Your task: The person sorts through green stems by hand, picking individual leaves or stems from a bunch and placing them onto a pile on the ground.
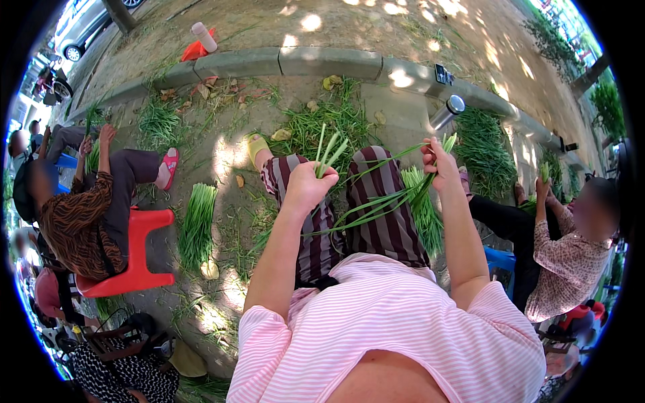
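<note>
Above my knees, my left hand [310,187] is closed around a few garlic chives [329,149], their pale stem ends pointing up. My right hand [438,164] is raised on the other side, its fingers pinching a small bunch of garlic chives [386,200]. Their pale ends stick up past the fingers, and the long green leaves droop leftward across my striped trousers. A loose heap of green chives [322,127] spreads on the ground beyond my feet. Neat bundles lie at either side: one bundle [198,225] to the left, another bundle [426,218] beside my right knee.
A concrete kerb [302,62] runs across ahead. A silver tumbler [446,114] stands near it, and a pink bottle [204,37] beyond it. People sit at left [80,215] and right [564,262], handling greens. A red stool [151,242] is at left; more chives [494,151] lie at right.
</note>
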